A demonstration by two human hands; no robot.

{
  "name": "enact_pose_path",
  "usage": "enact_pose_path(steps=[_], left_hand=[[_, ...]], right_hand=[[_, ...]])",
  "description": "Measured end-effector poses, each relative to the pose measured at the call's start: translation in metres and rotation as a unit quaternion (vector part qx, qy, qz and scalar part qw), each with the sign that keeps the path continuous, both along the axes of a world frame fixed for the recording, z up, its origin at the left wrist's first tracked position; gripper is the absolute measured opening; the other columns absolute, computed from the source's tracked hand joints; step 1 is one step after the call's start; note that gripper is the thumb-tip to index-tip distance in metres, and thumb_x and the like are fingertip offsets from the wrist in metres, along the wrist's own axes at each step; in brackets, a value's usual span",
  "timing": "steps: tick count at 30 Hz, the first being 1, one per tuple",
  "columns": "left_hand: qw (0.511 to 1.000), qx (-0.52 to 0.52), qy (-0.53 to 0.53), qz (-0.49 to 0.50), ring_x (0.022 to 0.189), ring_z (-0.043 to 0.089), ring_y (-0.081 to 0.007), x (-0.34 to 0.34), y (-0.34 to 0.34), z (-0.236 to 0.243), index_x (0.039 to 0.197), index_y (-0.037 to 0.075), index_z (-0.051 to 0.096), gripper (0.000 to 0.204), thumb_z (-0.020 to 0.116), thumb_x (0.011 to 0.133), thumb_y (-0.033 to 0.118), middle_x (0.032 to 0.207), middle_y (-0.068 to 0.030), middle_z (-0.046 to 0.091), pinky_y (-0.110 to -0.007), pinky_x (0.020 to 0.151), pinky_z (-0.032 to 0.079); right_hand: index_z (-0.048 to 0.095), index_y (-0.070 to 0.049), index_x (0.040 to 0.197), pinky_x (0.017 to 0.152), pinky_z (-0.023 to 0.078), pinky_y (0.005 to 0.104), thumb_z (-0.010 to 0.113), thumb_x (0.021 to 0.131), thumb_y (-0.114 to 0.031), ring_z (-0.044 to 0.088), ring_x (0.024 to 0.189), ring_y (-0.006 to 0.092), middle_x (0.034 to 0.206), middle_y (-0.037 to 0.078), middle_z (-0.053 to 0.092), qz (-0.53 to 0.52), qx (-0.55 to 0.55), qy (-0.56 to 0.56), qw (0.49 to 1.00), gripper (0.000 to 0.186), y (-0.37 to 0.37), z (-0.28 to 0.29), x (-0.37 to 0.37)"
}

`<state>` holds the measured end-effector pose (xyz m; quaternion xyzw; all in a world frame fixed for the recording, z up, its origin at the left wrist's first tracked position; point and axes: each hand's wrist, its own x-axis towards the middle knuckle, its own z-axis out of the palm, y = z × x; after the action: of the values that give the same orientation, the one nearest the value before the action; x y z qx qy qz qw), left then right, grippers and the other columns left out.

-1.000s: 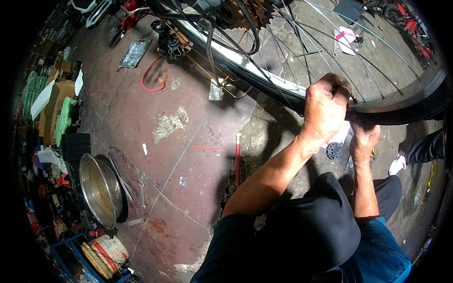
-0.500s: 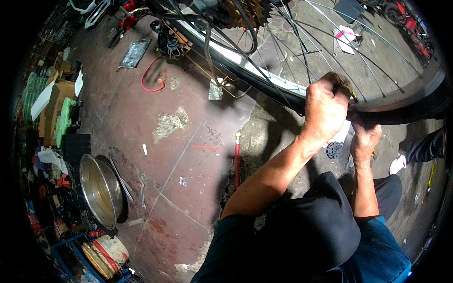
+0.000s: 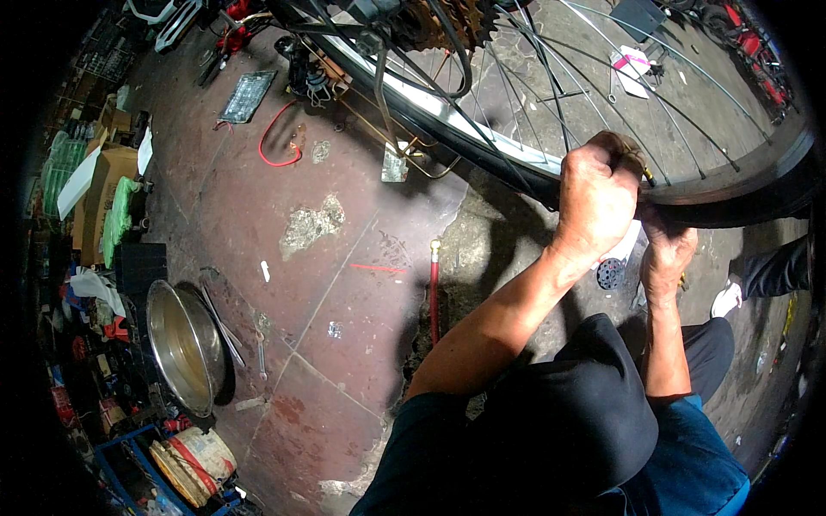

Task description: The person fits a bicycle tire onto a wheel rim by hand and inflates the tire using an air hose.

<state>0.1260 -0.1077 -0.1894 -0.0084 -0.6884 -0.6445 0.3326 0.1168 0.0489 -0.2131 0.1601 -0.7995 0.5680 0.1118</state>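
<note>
A bicycle wheel with a black tyre, pale rim, spokes and rusty sprockets fills the top right. My left hand is closed on its lower rim and tyre, beside a small yellow part, probably at the valve; what the fingertips pinch is hidden. My right hand is curled up against the tyre's underside, fingers partly hidden behind it. Below the wheel lie a black perforated disc and a red hose with a brass end.
A steel basin, wrenches, a bucket and piled cardboard line the left. A metal tray and red cord lie behind. Another person's white shoe and dark trouser leg are at the right.
Both my hands have shifted very slightly to the right along the wheel; their hold looks the same.
</note>
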Motion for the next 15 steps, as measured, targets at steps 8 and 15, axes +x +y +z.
enact_pose_path(steps=[8,15], left_hand=[[0.991,0.093,-0.007,0.095,0.067,0.06,-0.0163,0.065,-0.001,-0.027,0.088,-0.002,0.059,0.008,0.054,0.082,0.0,0.076,-0.011,0.061,-0.026,0.055,0.048],[0.917,-0.263,-0.291,0.068,0.084,0.057,-0.033,0.139,-0.028,-0.166,0.108,-0.001,0.051,0.029,0.051,0.084,0.015,0.099,-0.0185,0.056,-0.041,0.074,0.047]], right_hand=[[0.048,0.003,0.116,0.085,0.041,0.0281,0.064,0.08,-0.008,0.054,0.093,0.017,0.108,0.007,0.055,0.082,-0.116,0.08,0.987,0.041,0.027,0.025,-0.008],[0.05,0.001,0.116,0.085,0.043,0.03,0.064,0.07,-0.005,0.055,0.097,0.0171,0.108,0.009,0.059,0.037,0.012,0.011,0.999,0.049,0.012,-0.005,-0.018]])
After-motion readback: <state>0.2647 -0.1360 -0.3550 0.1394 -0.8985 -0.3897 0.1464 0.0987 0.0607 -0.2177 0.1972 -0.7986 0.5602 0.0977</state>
